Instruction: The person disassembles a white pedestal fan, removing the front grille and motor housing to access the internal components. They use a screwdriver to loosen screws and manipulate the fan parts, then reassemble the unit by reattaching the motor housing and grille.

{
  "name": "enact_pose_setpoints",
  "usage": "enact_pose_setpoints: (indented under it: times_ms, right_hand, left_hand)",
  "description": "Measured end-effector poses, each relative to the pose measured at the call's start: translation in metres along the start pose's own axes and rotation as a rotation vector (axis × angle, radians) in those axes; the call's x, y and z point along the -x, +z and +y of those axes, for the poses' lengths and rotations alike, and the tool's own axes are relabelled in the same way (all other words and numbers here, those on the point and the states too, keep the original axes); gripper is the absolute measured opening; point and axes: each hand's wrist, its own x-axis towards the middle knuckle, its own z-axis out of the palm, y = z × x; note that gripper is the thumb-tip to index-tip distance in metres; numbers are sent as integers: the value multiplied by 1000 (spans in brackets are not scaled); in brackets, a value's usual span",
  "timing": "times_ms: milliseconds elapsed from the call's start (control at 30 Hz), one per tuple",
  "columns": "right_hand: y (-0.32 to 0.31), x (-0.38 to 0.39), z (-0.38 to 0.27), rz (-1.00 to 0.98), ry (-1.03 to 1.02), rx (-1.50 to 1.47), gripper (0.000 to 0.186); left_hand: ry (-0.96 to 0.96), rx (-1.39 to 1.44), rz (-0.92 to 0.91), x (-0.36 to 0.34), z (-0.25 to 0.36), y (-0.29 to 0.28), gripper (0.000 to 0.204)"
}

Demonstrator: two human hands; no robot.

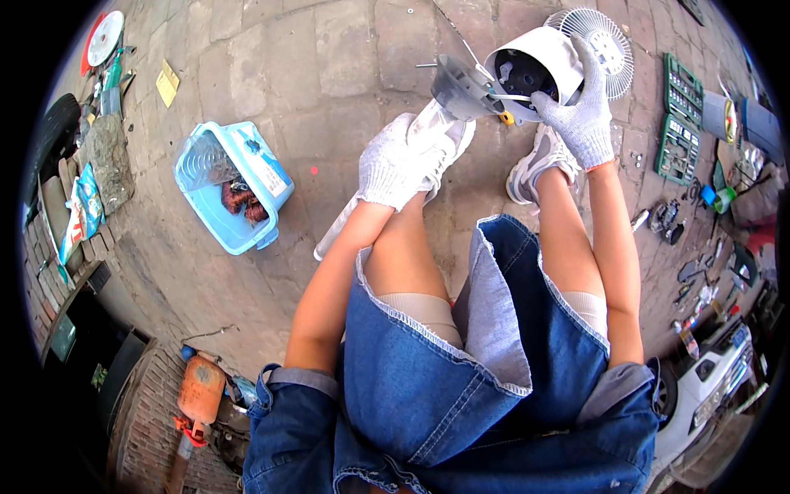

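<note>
A grey knit glove covers each of my hands. My left hand [389, 165] is wrapped round a white pole [336, 229], which slants up from beside my left knee towards a dark grey cone-shaped cover [462, 89]. With thumb and fingers apart across its rim, my right hand [583, 123] grips a white round fan housing [553, 48]. The housing's open end shows dark inner parts. A white strip and a small yellow piece [506, 118] sit between cover and housing. Behind the housing lies a round white wire fan guard [607, 51].
On the brick paving stands a light blue basket [240, 239] holding copper-coloured coils and clear plastic. An open green socket set [679, 123] lies at the right, with scattered metal parts below it. An orange cylinder [202, 387] is at lower left, a stone [109, 160] at far left.
</note>
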Motion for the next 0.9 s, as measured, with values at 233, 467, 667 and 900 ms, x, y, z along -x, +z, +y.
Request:
enact_pose_setpoints:
  times_ms: [233, 467, 667, 900]
  right_hand:
    - [1, 2, -6, 141, -130, 201, 87]
    - [7, 1, -7, 227, -118, 294, 83]
    - [6, -14, -18, 272, -69, 249, 66]
    - [11, -30, -18, 189, 0, 280, 76]
  left_hand:
    - [12, 31, 76, 2, -19, 4, 56]
    - [55, 33, 17, 6, -16, -2, 50]
    - [-46, 450, -479, -16, -23, -30, 36]
    - [-409, 742, -1103, -43, -40, -50, 44]
